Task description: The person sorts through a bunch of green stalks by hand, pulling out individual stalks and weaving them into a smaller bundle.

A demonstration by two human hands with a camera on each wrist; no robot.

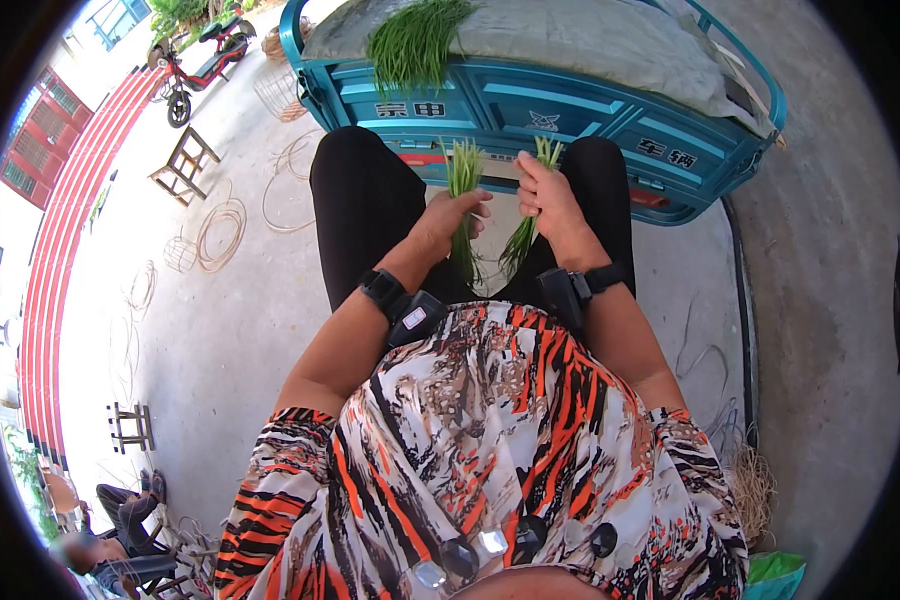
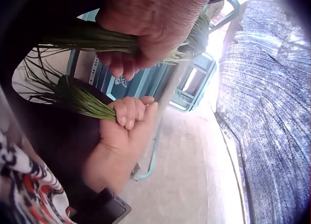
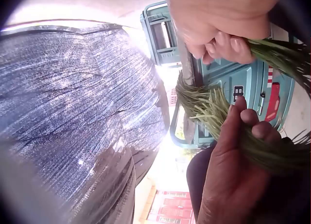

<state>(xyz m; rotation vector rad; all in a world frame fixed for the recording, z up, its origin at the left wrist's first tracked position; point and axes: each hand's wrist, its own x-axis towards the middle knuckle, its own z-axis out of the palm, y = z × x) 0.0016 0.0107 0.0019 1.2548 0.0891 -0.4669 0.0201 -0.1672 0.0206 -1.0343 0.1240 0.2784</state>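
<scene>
1. A bunch of long green stalks [image 1: 464, 170] is gripped by the left hand [image 1: 448, 222], with the fingers curled round it. It is held up in front of the lap, between the knees.
2. A thinner green bunch [image 1: 519, 246] is gripped by the right hand [image 1: 553, 202], also with curled fingers. The two bunches are held side by side, apart.
3. So far, it seems, some stalks have been picked out and put into two bunches. No band can be made out on either one, but parts are hidden by the fingers.
4. A loose green heap [image 1: 417, 48] is seen on the cart, so more may be left to sort. How much has been finished cannot be told.
5. The stalks are thin, smooth and bendy, like grass. Pale, blunt ends [image 3: 214, 109] are shown at the top, and dark, wispy tips are spread out below.
6. The heap is laid on a dull, wrinkled cover [image 1: 580, 50]. Under it, flat, shiny blue metal [image 1: 400, 82] is seen.
7. On the hard grey floor [image 1: 250, 330], thin loops [image 1: 220, 235] are scattered near a wooden stool [image 1: 184, 166].
</scene>
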